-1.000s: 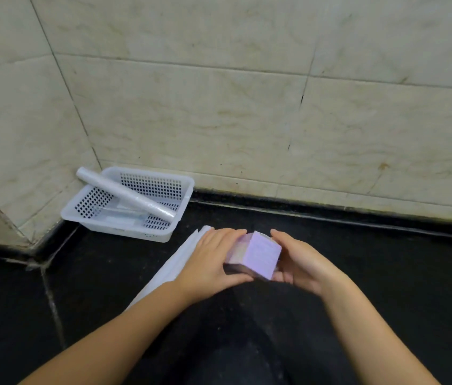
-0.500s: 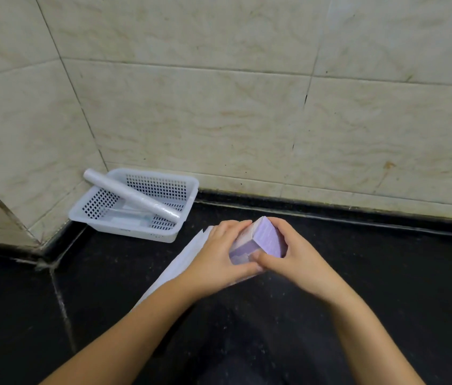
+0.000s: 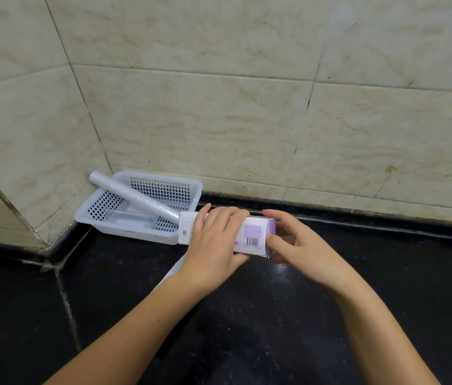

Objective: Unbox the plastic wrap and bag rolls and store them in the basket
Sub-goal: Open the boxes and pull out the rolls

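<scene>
I hold a long purple and white box [image 3: 252, 237] level above the black counter, its barcode side facing me. My left hand [image 3: 213, 245] wraps over its middle. My right hand [image 3: 297, 245] grips its right end with thumb and fingers. The box's left end overlaps the front right corner of a white perforated basket [image 3: 99, 215] in the wall corner. A clear plastic wrap roll [image 3: 133, 195] lies slanted in the basket, its upper end resting over the back left rim.
A white flat box or sheet [image 3: 174, 269] lies on the black counter [image 3: 330, 315] under my left wrist, mostly hidden. Beige marbled tile walls [image 3: 247, 120] close off the back and left.
The box has turned from end-on to lying sideways, its long barcode side now facing me. My hands moved slightly up and toward the basket.
</scene>
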